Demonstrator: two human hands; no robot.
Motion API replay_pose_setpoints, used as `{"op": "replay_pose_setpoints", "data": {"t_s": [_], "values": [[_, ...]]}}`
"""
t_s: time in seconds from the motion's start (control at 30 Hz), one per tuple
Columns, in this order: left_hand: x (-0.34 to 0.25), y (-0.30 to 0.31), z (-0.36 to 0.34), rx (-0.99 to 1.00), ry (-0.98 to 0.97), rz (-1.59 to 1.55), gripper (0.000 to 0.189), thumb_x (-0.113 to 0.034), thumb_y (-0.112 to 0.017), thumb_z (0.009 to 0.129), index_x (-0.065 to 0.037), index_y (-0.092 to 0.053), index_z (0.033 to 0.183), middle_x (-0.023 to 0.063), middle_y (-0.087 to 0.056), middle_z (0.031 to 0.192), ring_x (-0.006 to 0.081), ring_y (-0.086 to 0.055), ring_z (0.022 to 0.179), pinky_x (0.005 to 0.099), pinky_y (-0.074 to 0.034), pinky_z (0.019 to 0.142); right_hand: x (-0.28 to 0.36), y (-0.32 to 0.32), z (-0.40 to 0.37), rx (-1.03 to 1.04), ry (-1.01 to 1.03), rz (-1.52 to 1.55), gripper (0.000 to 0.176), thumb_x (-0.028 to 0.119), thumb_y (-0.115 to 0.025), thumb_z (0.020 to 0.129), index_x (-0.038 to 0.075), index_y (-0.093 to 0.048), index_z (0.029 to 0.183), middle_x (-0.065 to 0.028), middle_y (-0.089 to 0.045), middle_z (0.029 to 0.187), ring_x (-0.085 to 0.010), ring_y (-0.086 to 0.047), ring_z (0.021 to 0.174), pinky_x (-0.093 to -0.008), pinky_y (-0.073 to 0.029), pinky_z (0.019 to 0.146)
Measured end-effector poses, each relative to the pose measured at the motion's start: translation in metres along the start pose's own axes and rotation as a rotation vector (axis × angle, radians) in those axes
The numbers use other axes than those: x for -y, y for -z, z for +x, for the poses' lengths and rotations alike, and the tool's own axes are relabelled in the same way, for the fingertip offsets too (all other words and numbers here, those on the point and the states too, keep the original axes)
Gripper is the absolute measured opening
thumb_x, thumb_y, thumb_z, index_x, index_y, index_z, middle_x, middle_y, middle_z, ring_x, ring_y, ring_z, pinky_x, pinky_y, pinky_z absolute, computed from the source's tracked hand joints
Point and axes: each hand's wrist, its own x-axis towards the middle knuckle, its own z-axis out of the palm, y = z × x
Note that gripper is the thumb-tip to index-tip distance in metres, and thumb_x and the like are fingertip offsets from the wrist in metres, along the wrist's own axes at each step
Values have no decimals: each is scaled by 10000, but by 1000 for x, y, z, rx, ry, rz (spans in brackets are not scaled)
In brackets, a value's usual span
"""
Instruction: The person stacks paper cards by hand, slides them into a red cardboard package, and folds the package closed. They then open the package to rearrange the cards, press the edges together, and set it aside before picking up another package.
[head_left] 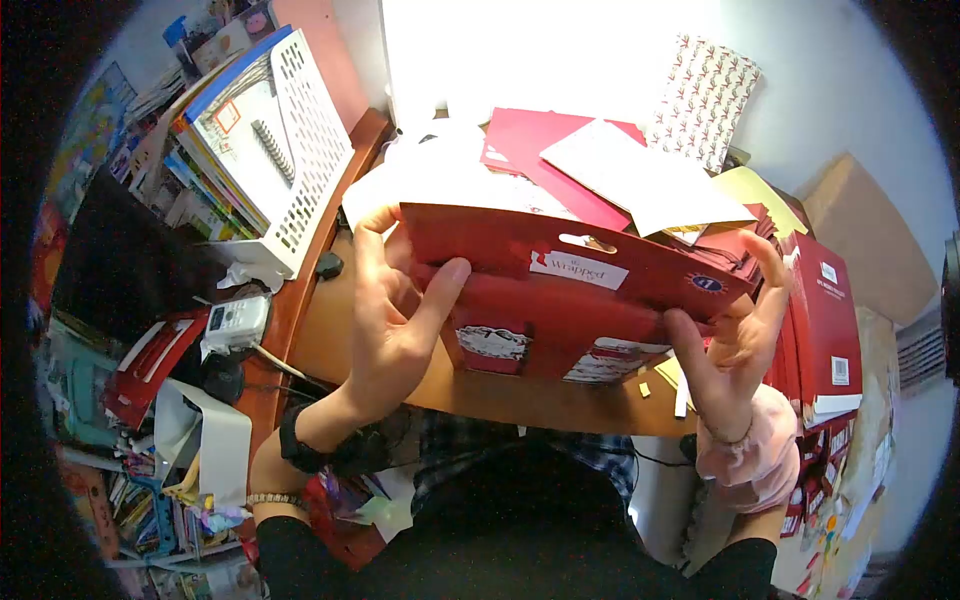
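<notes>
A wide red card package with a hang hole, a white "Wrapped" label and a blue round sticker is held up over the desk. My left hand grips its left end, thumb on the front face and fingers behind. At the right end my right hand pinches it the same way, with some fingers raised. Below the top flap, the lower part shows white-and-black printed patches. Behind the package lie dark pink sheets and a white sheet or envelope.
Red boxes or folders are stacked at the right, near a cardboard piece. A white perforated file holder stands at the left, above a white device. A patterned packet leans at the back on the wooden desk.
</notes>
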Motion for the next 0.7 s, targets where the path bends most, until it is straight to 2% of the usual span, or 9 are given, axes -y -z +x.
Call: {"op": "replay_pose_setpoints", "data": {"t_s": [0.03, 0.1, 0.13, 0.27, 0.4, 0.5, 0.57, 0.6, 0.7], "values": [[0, 0, 0, -3, 0, 2, 440, 27, -516, 877, -8, -243, 1222, 181, -519, 1158, 189, -563, 1020, 293, -488, 846, 3, 0, 1, 2, 0, 3, 717, -100, -625, 766, 28, -200, 1329, -175, -587, 1055, -219, -613, 966, -291, -485, 846], [3, -3, 0, 30, -30, -168, 400, -6, -487, 903, -4, -253, 1227, 179, -513, 1181, 183, -571, 1005, 280, -502, 813, 11, 2, 3, -8, -232, 11, 625, -68, -637, 773, 13, -311, 1300, -145, -600, 1051, -202, -611, 967, -284, -480, 851], [4, -4, 0, 28, -31, -167, 400, -6, -487, 903, -4, -253, 1227, 179, -513, 1181, 183, -571, 1005, 280, -502, 813, 10, 6, 1, 32, -226, 11, 483, -47, -649, 780, -7, -449, 1218, -117, -600, 1073, -178, -601, 978, -278, -472, 859], [9, -5, 0, -11, -57, -192, 337, -3, -466, 909, -7, -303, 1205, 164, -517, 1166, 174, -575, 974, 273, -499, 798, 8, 10, -2, 33, -286, 37, 311, -33, -665, 788, -28, -573, 1085, -94, -626, 1033, -154, -603, 929, -278, -471, 844], [2, -2, -3, 14, 16, -113, 305, 5, -458, 910, -8, -332, 1187, 142, -524, 1131, 162, -558, 989, 271, -466, 839, 6, 15, -6, 9, -338, 134, 290, -29, -670, 788, -34, -599, 1070, -93, -648, 1003, -148, -601, 926, -276, -467, 837], [2, -8, -3, -14, -49, -126, 295, 6, -458, 909, -5, -340, 1179, 133, -523, 1117, 144, -557, 968, 255, -467, 815, 7, 26, -3, 120, -385, 107, 287, 18, -649, 816, -45, -603, 1092, -92, -655, 1008, -145, -595, 934, -266, -462, 832], [1, -5, -4, 10, -44, -80, 292, 8, -458, 908, -5, -345, 1177, 131, -521, 1118, 139, -557, 959, 251, -469, 804, 3, 31, -3, 201, -387, 326, 312, 83, -608, 851, -52, -585, 1131, -91, -653, 1022, -145, -604, 908, -257, -466, 810], [2, -3, -4, 29, -38, -30, 289, 10, -458, 908, -5, -350, 1175, 129, -519, 1118, 134, -558, 950, 248, -471, 792, 1, 32, -3, 215, -378, 284, 324, 116, -576, 866, -53, -580, 1143, -95, -651, 1026, -143, -606, 894, -266, -470, 808], [-1, -3, -4, 26, -37, 16, 294, 8, -460, 907, -7, -353, 1181, 125, -524, 1107, 128, -560, 932, 240, -475, 769, 0, 38, -2, 255, -431, 301, 301, 95, -570, 868, -55, -588, 1128, -97, -650, 1023, -144, -601, 905, -284, -470, 820]]}}
